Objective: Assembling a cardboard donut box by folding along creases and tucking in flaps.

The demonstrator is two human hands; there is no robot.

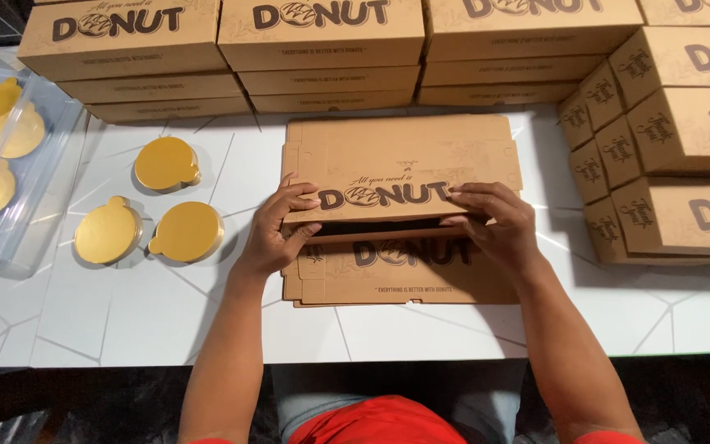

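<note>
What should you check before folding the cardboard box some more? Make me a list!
1. Left hand grips the box flap's left end: ok.
2. Right hand grips its right end: ok.
3. Flap lifted evenly over the flat box stack: ok.
4. White table has room in front: ok.
5. Gold cake boards lie apart from the box: ok.
6. Side tabs undamaged: cannot tell.
</note>
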